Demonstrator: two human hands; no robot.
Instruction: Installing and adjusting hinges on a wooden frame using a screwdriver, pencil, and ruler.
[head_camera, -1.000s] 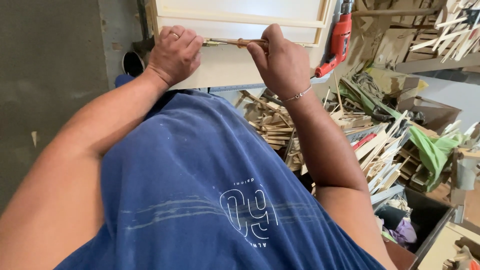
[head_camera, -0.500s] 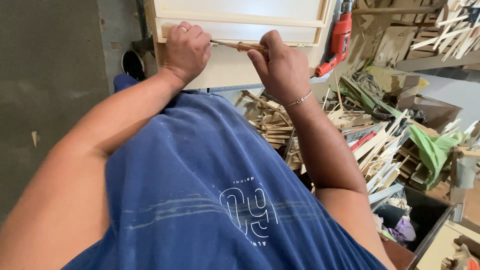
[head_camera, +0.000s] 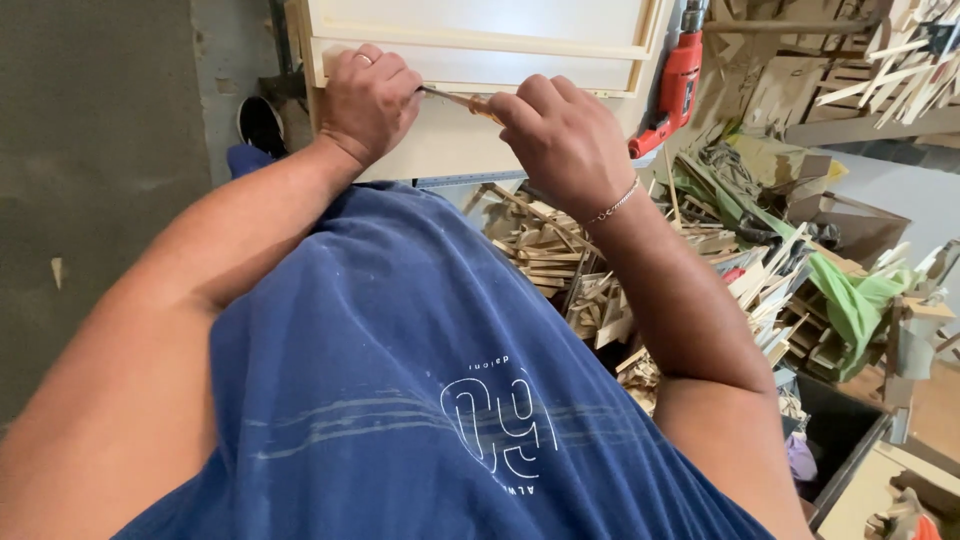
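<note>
A pale wooden frame panel (head_camera: 480, 45) lies ahead of me at the top of the view. My left hand (head_camera: 368, 100), with a ring on one finger, is closed over the frame's near edge and touches the metal tip of a hand tool (head_camera: 462, 100). My right hand (head_camera: 562, 135), a thin bracelet on its wrist, grips the tool's orange-brown handle; most of the handle is hidden in the fist. The tool lies flat along the frame's lower rail. My blue shirt fills the lower part of the view.
A red power drill (head_camera: 672, 85) rests by the frame's right end. A heap of thin wooden offcuts (head_camera: 580, 265) lies below and to the right, with a green cloth (head_camera: 850, 300) and cardboard boxes (head_camera: 850, 225) further right. A grey concrete floor (head_camera: 90, 150) is on the left.
Both hands have shifted slightly along the frame's rail, and the tool now shows less length between them. The view has tilted a little.
</note>
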